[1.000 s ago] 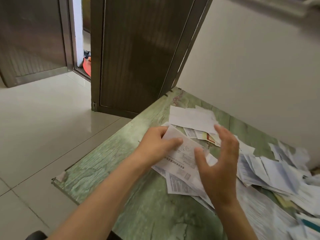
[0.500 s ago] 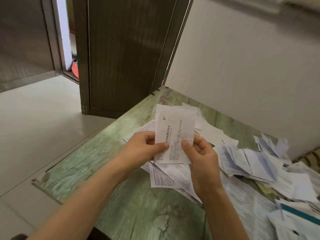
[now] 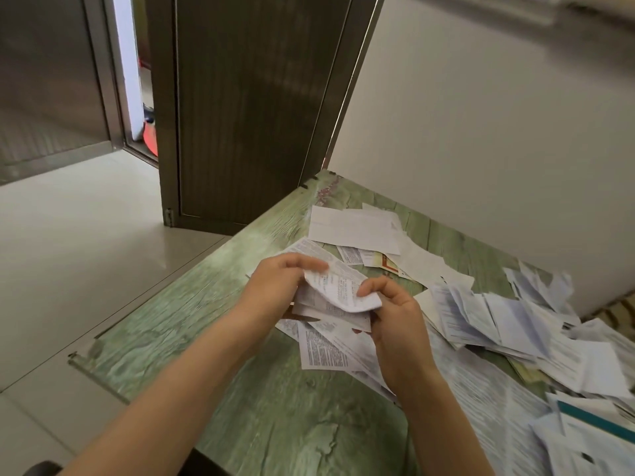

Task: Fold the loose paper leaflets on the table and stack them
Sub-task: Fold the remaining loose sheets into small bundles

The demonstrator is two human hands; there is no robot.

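Over table (image 3: 206,338), L hand (image 3: 275,286), R hand (image 3: 398,321) pinch-grip bent leaflet (image 3: 343,292), bare top leftward

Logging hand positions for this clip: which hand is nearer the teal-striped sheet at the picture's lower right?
Right. The right hand, pinching the curled leaflet, sits left of and beyond the teal-striped sheet; the left hand grips the leaflet's other side, even farther left.

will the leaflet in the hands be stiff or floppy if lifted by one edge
Probably floppy: the leaflet curls over between the left hand and right hand. Likely very light, being thin paper. It could slide easily on the smooth table.
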